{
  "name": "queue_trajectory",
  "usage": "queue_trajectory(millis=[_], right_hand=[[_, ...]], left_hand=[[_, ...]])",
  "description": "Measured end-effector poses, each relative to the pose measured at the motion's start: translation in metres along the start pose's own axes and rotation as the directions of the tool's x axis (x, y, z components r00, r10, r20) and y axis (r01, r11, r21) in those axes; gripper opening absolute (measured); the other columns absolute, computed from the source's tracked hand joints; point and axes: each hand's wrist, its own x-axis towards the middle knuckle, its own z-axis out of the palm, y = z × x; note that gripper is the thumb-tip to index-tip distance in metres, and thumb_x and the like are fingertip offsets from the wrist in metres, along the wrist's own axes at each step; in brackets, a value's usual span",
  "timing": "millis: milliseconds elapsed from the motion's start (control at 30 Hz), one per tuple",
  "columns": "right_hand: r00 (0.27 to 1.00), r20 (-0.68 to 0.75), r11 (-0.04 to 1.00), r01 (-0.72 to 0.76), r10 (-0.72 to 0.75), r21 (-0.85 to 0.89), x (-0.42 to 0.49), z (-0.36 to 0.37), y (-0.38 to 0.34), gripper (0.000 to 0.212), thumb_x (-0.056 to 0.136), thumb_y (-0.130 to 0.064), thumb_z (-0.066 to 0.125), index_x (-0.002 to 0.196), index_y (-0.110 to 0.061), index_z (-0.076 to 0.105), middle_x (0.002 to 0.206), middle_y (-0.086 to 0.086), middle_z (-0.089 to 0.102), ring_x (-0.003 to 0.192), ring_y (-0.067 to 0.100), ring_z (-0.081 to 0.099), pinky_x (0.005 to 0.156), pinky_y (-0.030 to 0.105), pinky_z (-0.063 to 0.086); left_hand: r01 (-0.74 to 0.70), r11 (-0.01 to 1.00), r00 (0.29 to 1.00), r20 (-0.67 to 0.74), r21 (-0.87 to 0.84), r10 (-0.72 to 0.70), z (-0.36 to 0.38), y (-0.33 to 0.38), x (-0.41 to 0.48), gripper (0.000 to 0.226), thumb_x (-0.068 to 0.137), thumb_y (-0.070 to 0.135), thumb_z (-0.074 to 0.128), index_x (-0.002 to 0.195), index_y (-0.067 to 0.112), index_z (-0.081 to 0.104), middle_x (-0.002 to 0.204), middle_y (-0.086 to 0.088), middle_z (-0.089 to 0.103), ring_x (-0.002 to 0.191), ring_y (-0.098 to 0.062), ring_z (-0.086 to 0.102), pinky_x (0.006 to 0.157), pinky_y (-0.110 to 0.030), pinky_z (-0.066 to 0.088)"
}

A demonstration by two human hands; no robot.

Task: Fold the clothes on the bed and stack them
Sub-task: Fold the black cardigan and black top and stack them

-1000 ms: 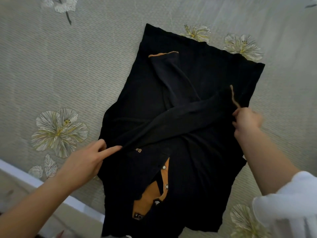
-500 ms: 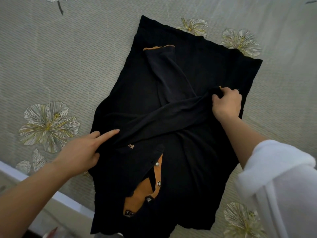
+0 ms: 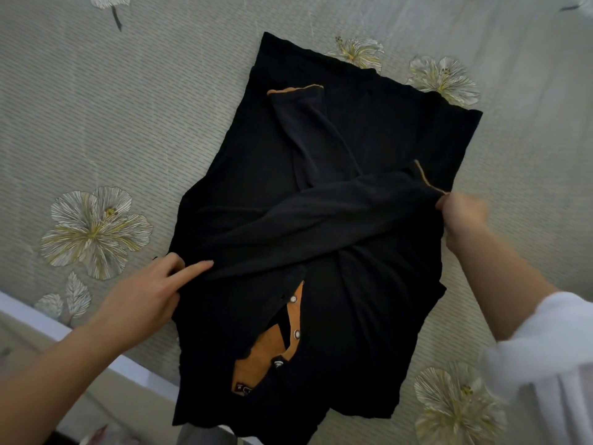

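Note:
A black long-sleeved shirt (image 3: 369,130) with an orange inner collar and snap buttons lies flat on the bed (image 3: 128,107), collar end nearest me. Both sleeves are folded over its body and cross in the middle. My left hand (image 3: 150,293) rests on the shirt's left edge, the index finger stretched out along the sleeve fold and the thumb on the fabric. My right hand (image 3: 462,213), blurred, pinches the orange-trimmed cuff of the crossing sleeve at the shirt's right side.
The bed cover is pale grey-green with large white and yellow flowers (image 3: 96,226). The bed's white edge (image 3: 48,319) runs diagonally at the lower left, with floor beyond it. A white sleeve (image 3: 545,354) covers my right forearm.
My right hand has moved right and outward with the cuff, drawing the crossing sleeve straighter across the shirt. My left hand stays on the left edge.

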Motion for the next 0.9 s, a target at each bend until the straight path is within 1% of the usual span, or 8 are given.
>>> queue_trajectory(millis=[100,233,300,367,500,633,767,900], right_hand=[[0.996,0.000,0.990,0.085,-0.086,-0.108,0.001,0.001,0.015,0.021,0.078,-0.002,0.041,0.081,-0.013,0.059,0.102,0.009,0.053,0.083,0.024,0.055,0.073,0.035,0.045],[0.979,-0.101,0.981,0.167,-0.176,-0.095,0.001,-0.006,0.015,0.029,0.081,-0.001,0.037,0.082,-0.012,0.064,0.106,0.011,0.059,0.078,0.022,0.057,0.062,0.031,0.047],[0.976,-0.090,0.942,0.167,-0.200,-0.291,-0.002,-0.008,0.020,0.035,0.085,-0.006,0.042,0.111,-0.007,0.064,0.123,0.014,0.056,0.104,0.030,0.056,0.081,0.039,0.052],[0.943,-0.046,0.838,0.271,-0.331,-0.473,-0.020,-0.010,0.030,0.046,0.089,-0.013,0.048,0.134,-0.007,0.048,0.141,0.016,0.042,0.130,0.032,0.038,0.107,0.046,0.036],[0.668,0.309,0.470,0.715,-0.677,-0.518,-0.092,-0.005,0.086,0.059,0.092,-0.021,0.055,0.146,-0.011,0.035,0.154,0.012,0.028,0.142,0.030,0.024,0.115,0.043,0.023],[0.495,0.710,0.169,0.861,-0.501,-0.480,-0.163,-0.012,0.175,0.064,0.097,-0.035,0.047,0.153,-0.025,0.018,0.161,-0.002,0.003,0.148,0.017,-0.005,0.119,0.031,0.003],[0.472,0.773,0.131,0.876,-0.425,-0.463,-0.211,-0.045,0.241,0.076,0.086,-0.021,0.061,0.151,-0.021,0.024,0.158,0.002,0.020,0.147,0.020,0.014,0.117,0.035,0.011],[0.454,0.787,0.048,0.876,-0.417,-0.480,-0.230,-0.068,0.269,0.081,0.078,-0.020,0.048,0.153,-0.018,0.017,0.158,0.006,0.023,0.147,0.021,0.016,0.112,0.041,0.019]], left_hand=[[-0.022,1.000,1.000,0.012,-0.010,0.022,-0.005,0.002,0.001,0.045,0.069,0.000,0.060,0.112,0.010,0.070,0.084,-0.002,0.055,0.063,-0.019,0.056,0.049,-0.014,0.034],[-0.062,0.996,0.997,0.032,-0.062,0.064,-0.012,0.008,-0.004,0.046,0.073,0.022,0.037,0.100,0.013,0.074,0.076,0.003,0.055,0.066,-0.007,0.046,0.051,-0.002,0.015],[-0.092,0.995,0.995,0.043,-0.039,0.093,-0.013,0.009,-0.007,0.048,0.073,0.024,0.037,0.099,0.013,0.075,0.076,0.004,0.057,0.069,-0.008,0.051,0.053,-0.004,0.024],[-0.102,0.995,0.995,0.018,-0.010,0.102,-0.011,0.009,-0.012,0.050,0.072,0.025,0.038,0.104,0.011,0.073,0.083,0.001,0.062,0.076,-0.019,0.061,0.058,-0.021,0.046],[-0.007,1.000,1.000,-0.001,-0.015,0.007,-0.003,0.009,-0.022,0.062,0.071,0.030,0.041,0.125,0.006,0.062,0.131,-0.020,0.053,0.122,-0.040,0.048,0.097,-0.050,0.044],[-0.077,0.997,0.994,0.077,0.014,0.076,0.009,0.005,-0.042,0.054,0.074,0.019,0.048,0.124,0.001,0.060,0.131,-0.020,0.054,0.123,-0.037,0.047,0.093,-0.051,0.049],[-0.128,0.991,0.991,0.054,0.045,0.126,0.011,-0.010,-0.061,0.057,0.073,0.012,0.044,0.128,0.005,0.057,0.134,-0.012,0.054,0.123,-0.028,0.045,0.092,-0.047,0.049],[-0.239,0.963,0.967,0.117,0.122,0.225,0.016,-0.017,-0.075,0.071,0.073,0.027,0.041,0.144,0.019,0.040,0.154,-0.007,0.031,0.142,-0.028,0.025,0.108,-0.044,0.028]])
